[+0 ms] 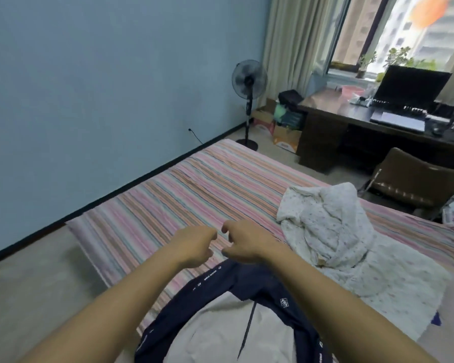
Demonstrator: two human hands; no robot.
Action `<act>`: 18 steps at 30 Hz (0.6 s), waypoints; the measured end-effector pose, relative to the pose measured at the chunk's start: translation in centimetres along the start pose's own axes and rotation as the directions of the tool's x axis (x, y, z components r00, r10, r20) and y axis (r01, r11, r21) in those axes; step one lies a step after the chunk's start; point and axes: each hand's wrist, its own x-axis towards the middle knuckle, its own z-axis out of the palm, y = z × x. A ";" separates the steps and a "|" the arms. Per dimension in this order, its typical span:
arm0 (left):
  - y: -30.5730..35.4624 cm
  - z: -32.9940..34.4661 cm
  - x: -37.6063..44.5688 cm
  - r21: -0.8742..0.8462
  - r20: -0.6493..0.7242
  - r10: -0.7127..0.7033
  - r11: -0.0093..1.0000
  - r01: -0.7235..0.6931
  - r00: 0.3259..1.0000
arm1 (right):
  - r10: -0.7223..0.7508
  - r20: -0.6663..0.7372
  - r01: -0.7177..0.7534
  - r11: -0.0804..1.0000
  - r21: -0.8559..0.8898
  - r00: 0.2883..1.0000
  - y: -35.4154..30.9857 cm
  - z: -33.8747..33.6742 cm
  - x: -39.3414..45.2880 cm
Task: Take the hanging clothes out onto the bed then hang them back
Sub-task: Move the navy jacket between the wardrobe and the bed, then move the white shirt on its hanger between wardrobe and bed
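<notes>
Two garments lay on the striped bed (194, 184): a navy and white top (220, 323) spread flat at the near edge, and a white dotted garment (338, 237) crumpled just to its right. Both arms reached out above the navy top. The left hand (194, 246) and the right hand (243, 243) hovered close together over the sheet, fingers loosely curled and holding nothing. A standing fan (249, 100) stood by the blue wall, and a laptop (409, 98) sat on the bench (333, 106).

head cam | worn view, tilted forward-down | bed (194, 184) close below | single view
</notes>
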 end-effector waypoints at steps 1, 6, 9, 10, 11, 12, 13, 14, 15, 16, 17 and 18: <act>-1.1 -0.6 -2.4 0.012 -0.028 -0.030 0.999 0.030 0.999 | -0.039 -0.014 0.039 0.999 -0.009 0.999 -2.2 -0.4 -0.3; -7.1 -2.3 -14.3 0.011 -0.118 -0.244 0.969 0.246 0.963 | -0.266 -0.038 0.265 0.964 -0.035 0.963 -13.6 -0.3 -2.6; -10.1 -2.6 -21.9 -0.030 -0.167 -0.363 0.931 0.364 0.917 | -0.409 0.001 0.408 0.910 -0.066 0.912 -20.4 1.2 -4.0; -11.0 -2.5 -24.4 -0.037 -0.170 -0.404 0.914 0.403 0.899 | -0.460 0.007 0.459 0.885 -0.081 0.888 -22.6 1.6 -4.4; -12.0 -2.5 -27.2 -0.045 -0.166 -0.445 0.895 0.444 0.880 | -0.511 0.013 0.510 0.855 -0.099 0.859 -25.1 2.0 -4.8; -12.9 -2.5 -30.0 -0.058 -0.153 -0.488 0.873 0.485 0.859 | -0.559 0.025 0.558 0.822 -0.113 0.829 -27.5 2.4 -5.3; -13.8 -2.4 -32.8 -0.077 -0.136 -0.531 0.847 0.526 0.836 | -0.602 0.043 0.603 0.790 -0.115 0.797 -30.0 2.8 -6.0; -14.5 -2.4 -35.6 -0.103 -0.122 -0.573 0.819 0.564 0.810 | -0.641 0.063 0.644 0.757 -0.113 0.765 -32.4 3.2 -6.7; -15.2 -2.3 -38.3 -0.130 -0.108 -0.616 0.787 0.603 0.780 | -0.676 0.080 0.681 0.724 -0.114 0.732 -34.7 3.8 -7.6; -15.7 -2.3 -40.9 -0.156 -0.101 -0.654 0.755 0.637 0.750 | -0.710 0.093 0.716 0.688 -0.121 0.698 -36.9 4.3 -8.4; -16.1 -2.2 -43.3 -0.185 -0.102 -0.687 0.723 0.665 0.719 | -0.747 0.099 0.753 0.645 -0.132 0.657 -39.0 4.7 -9.4; -16.3 -2.0 -45.7 -0.217 -0.108 -0.718 0.692 0.688 0.688 | -0.782 0.108 0.789 0.599 -0.137 0.613 -41.1 5.3 -10.2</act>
